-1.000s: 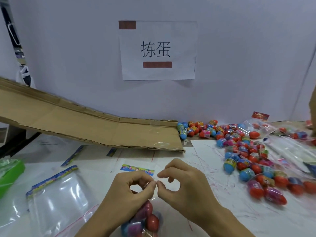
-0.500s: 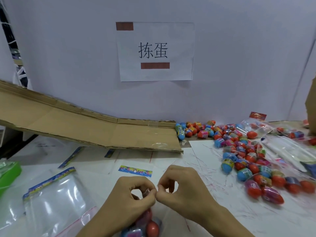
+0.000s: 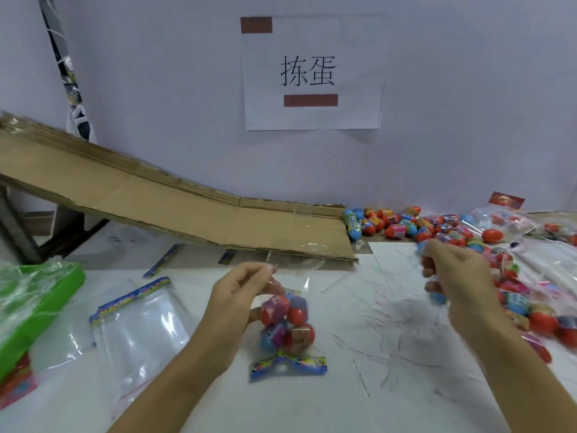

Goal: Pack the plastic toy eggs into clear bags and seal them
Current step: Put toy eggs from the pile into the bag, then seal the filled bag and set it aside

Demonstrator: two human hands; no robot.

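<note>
Holding the filled bag (image 3: pixel 285 323) up off the table (image 3: pixel 359 385), the left hand (image 3: pixel 240 304) pinches its clear top between thumb and fingers, so the eggs (image 3: pixel 288 320) hang below the fingers and the printed header strip (image 3: pixel 287 364) dangles at the bottom. The right hand (image 3: pixel 452 276) is well apart from it, out over the near edge of the loose egg pile (image 3: pixel 512 295), fingers curled; something blue shows under the palm, but the blur makes it impossible to tell whether it grips an egg or nothing.

The main risk, as I judge it, sits in that one-handed pinch. The film is slick and the eggs are bunched and heavy for it, so a loosened thumb could let the bag slide down and drop beside the left wrist. Whether the opening is sealed cannot be told; if not, a tilt could spill eggs onto the table.

A second risk lies at the right hand: reaching blind into the crowded pile could knock eggs rolling toward the table edge. Empty bags (image 3: pixel 140 326) lie just left of the left forearm, and a dropped bag could land on them and slide.
</note>
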